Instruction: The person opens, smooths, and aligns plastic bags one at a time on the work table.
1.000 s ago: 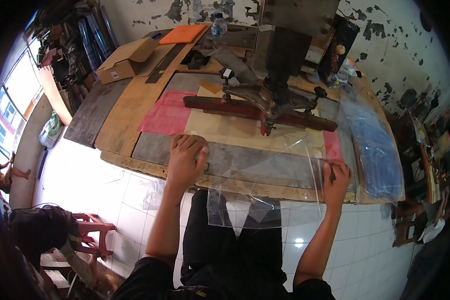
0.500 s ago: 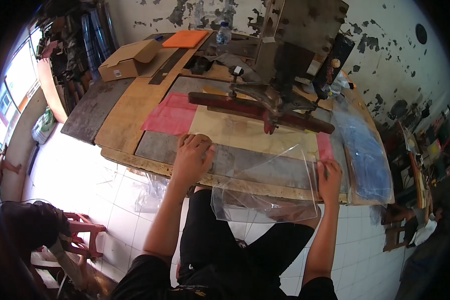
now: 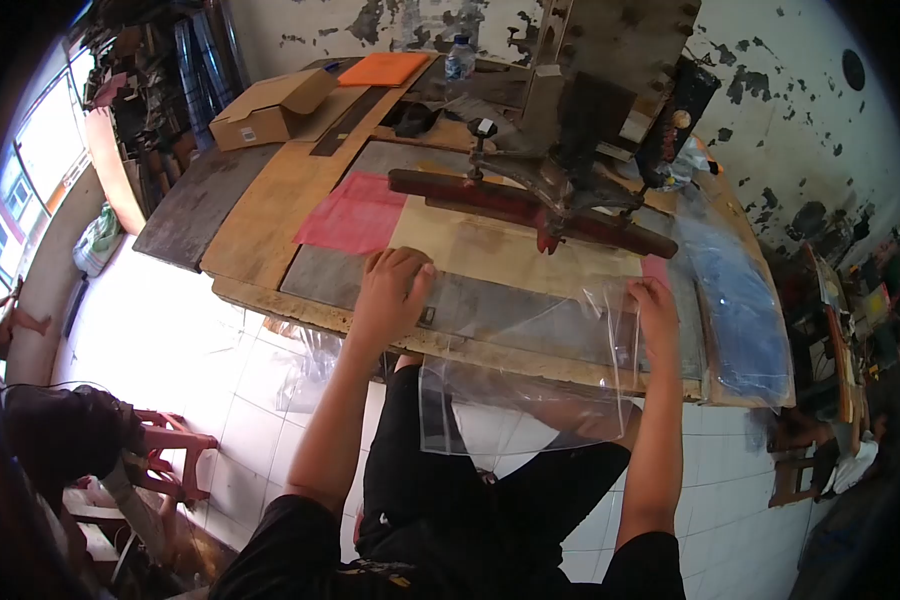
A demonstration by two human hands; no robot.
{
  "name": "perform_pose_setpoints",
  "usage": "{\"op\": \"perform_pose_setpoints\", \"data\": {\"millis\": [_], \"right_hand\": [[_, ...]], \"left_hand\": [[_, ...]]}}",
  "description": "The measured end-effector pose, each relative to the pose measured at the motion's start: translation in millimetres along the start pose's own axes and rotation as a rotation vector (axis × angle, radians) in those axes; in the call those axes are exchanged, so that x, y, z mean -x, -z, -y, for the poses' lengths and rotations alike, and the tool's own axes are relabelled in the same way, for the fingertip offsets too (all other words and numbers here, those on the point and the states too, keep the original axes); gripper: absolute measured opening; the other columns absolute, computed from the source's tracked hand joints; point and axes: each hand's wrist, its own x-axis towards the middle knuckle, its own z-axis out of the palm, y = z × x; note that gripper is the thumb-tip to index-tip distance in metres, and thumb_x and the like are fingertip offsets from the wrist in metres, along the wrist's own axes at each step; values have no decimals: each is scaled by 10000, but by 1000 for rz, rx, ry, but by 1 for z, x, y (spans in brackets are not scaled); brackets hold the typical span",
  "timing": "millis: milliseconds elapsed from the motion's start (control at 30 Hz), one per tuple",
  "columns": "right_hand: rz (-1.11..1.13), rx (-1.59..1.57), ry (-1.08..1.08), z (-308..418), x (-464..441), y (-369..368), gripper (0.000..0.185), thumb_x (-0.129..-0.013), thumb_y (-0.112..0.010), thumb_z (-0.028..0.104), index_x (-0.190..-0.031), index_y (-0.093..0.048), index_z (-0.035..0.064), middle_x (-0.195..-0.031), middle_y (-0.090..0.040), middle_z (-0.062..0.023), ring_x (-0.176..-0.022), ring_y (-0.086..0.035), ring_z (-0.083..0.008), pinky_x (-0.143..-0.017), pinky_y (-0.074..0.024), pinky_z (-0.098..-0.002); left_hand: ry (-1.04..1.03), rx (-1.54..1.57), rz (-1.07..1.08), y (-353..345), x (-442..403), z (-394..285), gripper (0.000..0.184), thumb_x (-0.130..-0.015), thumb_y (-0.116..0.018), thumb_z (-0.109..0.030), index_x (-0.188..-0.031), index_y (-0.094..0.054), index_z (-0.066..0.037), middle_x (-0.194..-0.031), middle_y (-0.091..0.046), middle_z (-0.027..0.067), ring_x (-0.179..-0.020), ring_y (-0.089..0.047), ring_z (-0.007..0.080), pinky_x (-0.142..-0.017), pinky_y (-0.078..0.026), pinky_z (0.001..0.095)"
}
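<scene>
A clear plastic sheet (image 3: pixel 515 400) hangs over the table's front edge above my lap. My right hand (image 3: pixel 654 312) pinches its upper right part between thumb and fingers. My left hand (image 3: pixel 395 290) rests at the lower left corner of a cream sheet (image 3: pixel 490 245), fingers bent down on it and thumb apart; what lies beneath the fingertips is hidden. Pink sheets (image 3: pixel 352 213) show at both ends of the cream sheet. Above them sits the long dark red bar (image 3: pixel 450 190) of a press machine (image 3: pixel 580 120).
On the table (image 3: pixel 260 215) stand an open cardboard box (image 3: pixel 270 110), an orange folder (image 3: pixel 383 69) and a water bottle (image 3: pixel 459 62). Bluish clear plastic sheets (image 3: pixel 735 320) lie at the right. Another person (image 3: pixel 65 430) is near a red stool (image 3: pixel 175 450) at lower left.
My right hand has shifted up toward the bar, still pinching the clear plastic, whose hanging part has moved slightly. The camera view has tilted a little; my left hand stays by the cream sheet.
</scene>
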Motion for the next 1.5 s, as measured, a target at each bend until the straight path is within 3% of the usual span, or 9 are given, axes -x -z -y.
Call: {"op": "perform_pose_setpoints", "data": {"millis": [67,167,400,500,600,700,933,1133,1500], "right_hand": [[1,-77,-6,11,23,2,254,-988,-729,266,-1075,-712,28,-1042,-680,-28,-950,-616,-129,-880,-479,-308],[-35,-131,61,8,55,10,225,-1013,-707,250,-1109,-665,51,-991,-637,-7,-880,-576,-110,-835,-471,-298],[-156,-453,138,19,134,23,227,-1056,-675,241,-1188,-603,71,-989,-629,5,-874,-581,-84,-793,-467,-254],[-190,-447,241,17,147,31,225,-1055,-680,231,-1171,-597,57,-972,-672,-24,-864,-624,-95,-783,-501,-262],[-248,-399,259,24,156,35,224,-1049,-677,211,-1165,-593,39,-965,-715,-75,-832,-670,-128,-763,-517,-266],[-195,-509,233,43,164,33,223,-1002,-737,141,-1149,-626,17,-992,-662,-6,-856,-591,-59,-771,-476,-212],[-259,-457,285,73,168,19,226,-991,-750,117,-1147,-638,-3,-935,-667,-18,-784,-592,-52,-698,-477,-201],[-224,-443,339,84,174,16,258,-963,-776,74,-1139,-626,-39,-956,-691,-59,-757,-635,-77,-692,-527,-226],[-142,-369,570,98,190,15,261,-967,-750,-9,-1167,-600,-83,-1016,-714,-133,-899,-738,-170,-852,-607,-302]], "left_hand": [[178,314,10,2,-3,4,212,-1020,-588,-157,-1032,-732,-2,-1039,-717,146,-1027,-661,351,-977,-481,437],[351,477,31,-2,1,15,273,-1067,-562,-203,-1124,-736,0,-1174,-719,152,-1155,-646,336,-1057,-455,414],[22,120,9,-15,18,-25,366,-1056,-620,-284,-1270,-677,6,-1197,-729,195,-1173,-667,363,-1052,-476,435],[116,257,119,-19,31,-46,409,-1052,-650,-281,-1318,-634,30,-1148,-751,190,-1123,-699,299,-1037,-497,408],[436,825,226,1,30,-71,333,-1056,-656,-136,-1336,-596,33,-961,-762,101,-885,-691,135,-843,-543,288],[413,901,130,7,32,-66,330,-1061,-639,-95,-1353,-566,41,-965,-759,99,-849,-688,128,-790,-545,281],[388,894,38,24,26,-62,412,-1075,-636,-118,-1436,-517,38,-940,-739,84,-791,-665,108,-656,-557,269],[376,979,54,24,25,-58,470,-1085,-622,-142,-1497,-478,31,-930,-711,79,-760,-654,114,-661,-554,279],[376,913,95,18,26,-50,491,-1082,-612,-120,-1522,-446,22,-908,-703,70,-768,-663,130,-736,-534,282]]}}
